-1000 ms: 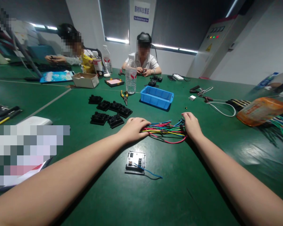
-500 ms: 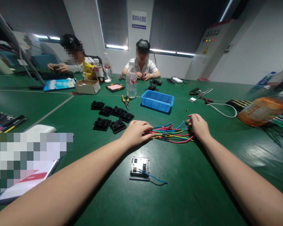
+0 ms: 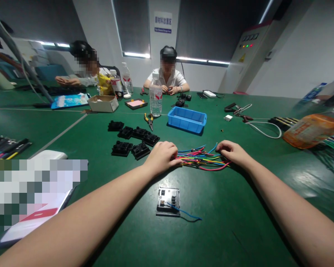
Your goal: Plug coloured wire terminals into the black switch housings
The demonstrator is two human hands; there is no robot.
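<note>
A loose bundle of coloured wires [image 3: 202, 157], red, blue, yellow and green, lies across the green table. Over its left end, my left hand [image 3: 164, 155] is closed with curled fingers on the wires. At the right end, my right hand [image 3: 232, 152] has thumb and fingertips together at the tip of a blue wire that sticks up from the bundle. Nearer me lies a square black module [image 3: 168, 202] with a shiny face, and a single blue wire [image 3: 187, 214] runs out of it to the right. Neither hand touches this module.
Several black modules [image 3: 140, 150] lie left of the bundle, with yellow-handled pliers [image 3: 149, 121] behind them. A blue bin [image 3: 186, 120] and a water bottle [image 3: 156, 96] stand farther back. An orange packet [image 3: 313, 131] lies right. Two people sit across the table.
My right hand has moved left and its fingers have closed at the blue wire's tip. My left hand stays on the wires. The view has shifted slightly.
</note>
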